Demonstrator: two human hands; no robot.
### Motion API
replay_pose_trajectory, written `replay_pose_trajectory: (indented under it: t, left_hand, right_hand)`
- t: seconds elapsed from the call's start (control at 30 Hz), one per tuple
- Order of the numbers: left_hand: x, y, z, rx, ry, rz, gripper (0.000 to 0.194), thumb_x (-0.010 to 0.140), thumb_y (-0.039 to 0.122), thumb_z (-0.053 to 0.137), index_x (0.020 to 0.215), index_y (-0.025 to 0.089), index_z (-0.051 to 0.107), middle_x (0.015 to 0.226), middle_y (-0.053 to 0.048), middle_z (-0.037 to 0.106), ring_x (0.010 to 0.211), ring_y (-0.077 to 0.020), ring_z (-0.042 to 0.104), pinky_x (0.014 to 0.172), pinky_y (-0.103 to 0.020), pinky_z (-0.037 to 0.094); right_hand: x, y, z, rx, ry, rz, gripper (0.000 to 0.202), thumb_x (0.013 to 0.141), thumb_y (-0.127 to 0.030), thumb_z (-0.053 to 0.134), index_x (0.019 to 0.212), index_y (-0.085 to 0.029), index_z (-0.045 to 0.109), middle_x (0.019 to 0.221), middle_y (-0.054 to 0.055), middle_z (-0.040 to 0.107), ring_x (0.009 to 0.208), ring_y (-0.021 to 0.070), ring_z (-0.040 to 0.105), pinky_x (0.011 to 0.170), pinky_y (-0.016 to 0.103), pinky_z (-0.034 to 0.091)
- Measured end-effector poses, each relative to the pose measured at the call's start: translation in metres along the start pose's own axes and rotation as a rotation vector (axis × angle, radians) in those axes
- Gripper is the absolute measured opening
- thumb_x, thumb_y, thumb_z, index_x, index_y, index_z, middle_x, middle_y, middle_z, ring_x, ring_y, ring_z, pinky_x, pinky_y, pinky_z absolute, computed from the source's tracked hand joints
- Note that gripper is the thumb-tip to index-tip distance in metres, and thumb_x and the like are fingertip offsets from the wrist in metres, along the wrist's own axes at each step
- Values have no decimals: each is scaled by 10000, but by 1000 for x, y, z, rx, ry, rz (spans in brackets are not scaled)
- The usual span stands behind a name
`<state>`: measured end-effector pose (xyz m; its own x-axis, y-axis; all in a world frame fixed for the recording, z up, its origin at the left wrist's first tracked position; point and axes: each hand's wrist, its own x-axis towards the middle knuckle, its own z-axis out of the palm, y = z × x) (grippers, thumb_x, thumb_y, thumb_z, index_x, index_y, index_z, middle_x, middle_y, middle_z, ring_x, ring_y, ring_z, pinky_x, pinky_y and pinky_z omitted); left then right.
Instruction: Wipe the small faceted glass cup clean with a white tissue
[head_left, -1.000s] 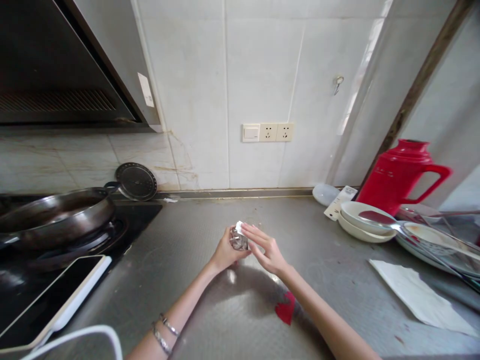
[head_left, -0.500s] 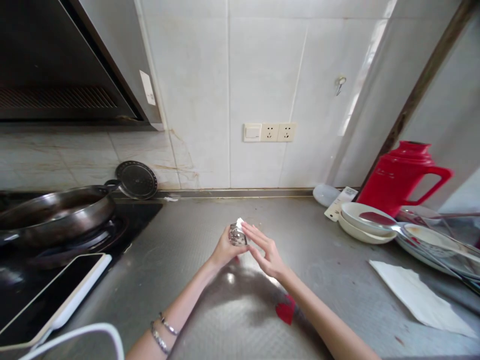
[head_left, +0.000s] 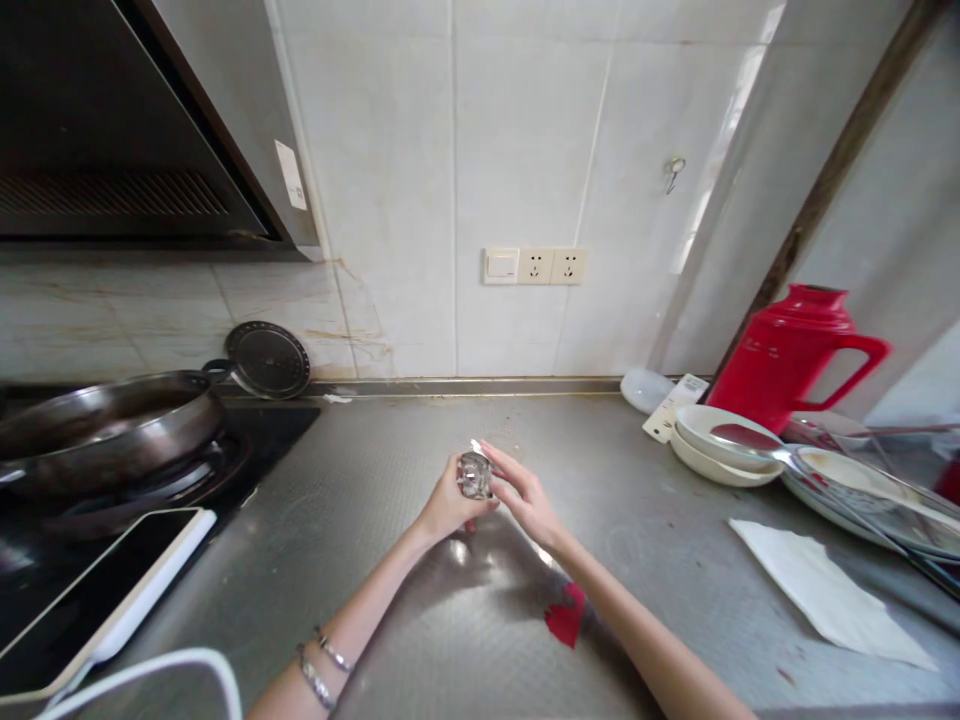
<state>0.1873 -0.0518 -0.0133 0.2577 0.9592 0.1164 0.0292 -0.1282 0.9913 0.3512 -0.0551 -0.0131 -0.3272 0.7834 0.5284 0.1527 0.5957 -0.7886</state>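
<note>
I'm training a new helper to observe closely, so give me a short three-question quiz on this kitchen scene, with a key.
1. Which arm wears the bracelets? A) left only; B) right only; C) both
2. True or false: The left hand holds a small glassy object.
3. Fill in the blank: The metal pan sits on the ____.

Key: 1. A; 2. true; 3. stove

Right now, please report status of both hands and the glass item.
Left hand: gripping small clear glass item. Right hand: fingers at its rim, with white scrap. Red patch nearby on counter.
</note>
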Motion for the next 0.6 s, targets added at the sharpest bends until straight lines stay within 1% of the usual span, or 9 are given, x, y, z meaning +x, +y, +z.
replay_pose_trajectory:
  t: [0.07, 0.13, 0.2, 0.3, 0.37, 0.43, 0.5, 0.53, 0.6]
  left_hand:
    - [1, -2, -1, 1, -8, 10, 770, 574, 285, 816, 1202, 175, 383, 956, -53, 583, 645, -119, 590, 366, -138, 431]
    - [1, -3, -2, 5, -16, 23, 784, 574, 268, 810, 1223, 180, 380, 956, -55, 596, 642, -121, 598, 362, -131, 424]
    - [1, -4, -2, 11, -35, 35, 791, 576, 240, 798, 1245, 182, 379, 968, -62, 609, 644, -126, 607, 359, -131, 425]
    - [1, -3, -4, 20, -64, 47, 821, 595, 222, 778, 1302, 181, 362, 1008, -88, 627, 667, -148, 624, 364, -148, 439]
    - [1, -3, -5, 38, -74, 54, 921, 608, 222, 772, 1388, 195, 283, 1085, -120, 623, 709, -172, 642, 384, -167, 458]
    - [0, -4, -6, 44, -79, 85, 1073, 605, 212, 785, 1462, 225, 140, 1215, -157, 580, 816, -204, 661, 475, -203, 513]
    - [0, -5, -6, 37, -103, 123, 1203, 588, 204, 809, 1487, 250, 12, 1336, -180, 505, 960, -235, 651, 639, -262, 559]
    - [0, -6, -6, 38, -123, 136, 1244, 579, 204, 821, 1488, 255, -27, 1371, -184, 477, 1022, -247, 634, 726, -297, 560]
    - [0, -7, -5, 65, -151, 150, 1285, 566, 213, 840, 1488, 250, -53, 1396, -184, 459, 1107, -263, 601, 872, -361, 524]
  right_hand:
    - [-1, 2, 3, 73, -18, 33, 580, 855, -385, 594, 1401, -332, 408, 1497, 50, 376, 1357, 268, 380, 1019, 474, 446]
    - [-1, 2, 5, 151, -33, 70, 664, 808, -344, 651, 1414, -330, 382, 1500, 61, 367, 1345, 277, 396, 999, 469, 466]
    - [0, 0, 7, 235, -35, 104, 705, 781, -311, 679, 1418, -307, 378, 1470, 83, 413, 1308, 282, 447, 980, 465, 484]
    - [1, -3, 9, 312, -19, 127, 706, 758, -302, 697, 1402, -278, 408, 1417, 98, 480, 1248, 278, 516, 962, 453, 506]
    - [2, -5, 10, 325, 16, 136, 687, 735, -312, 718, 1369, -265, 457, 1403, 96, 496, 1232, 275, 529, 958, 444, 514]
    - [4, -5, 11, 338, 74, 167, 673, 699, -327, 748, 1324, -247, 512, 1371, 98, 529, 1219, 283, 539, 938, 442, 530]
    - [5, -6, 9, 359, 139, 218, 663, 663, -336, 775, 1279, -226, 557, 1321, 100, 576, 1198, 298, 556, 922, 453, 540]
    - [6, -7, 9, 373, 164, 250, 659, 652, -340, 784, 1263, -215, 572, 1282, 102, 607, 1174, 305, 575, 915, 464, 543]
    - [7, -10, 6, 412, 183, 325, 641, 661, -360, 779, 1249, -197, 585, 1184, 102, 670, 1099, 315, 626, 894, 492, 549]
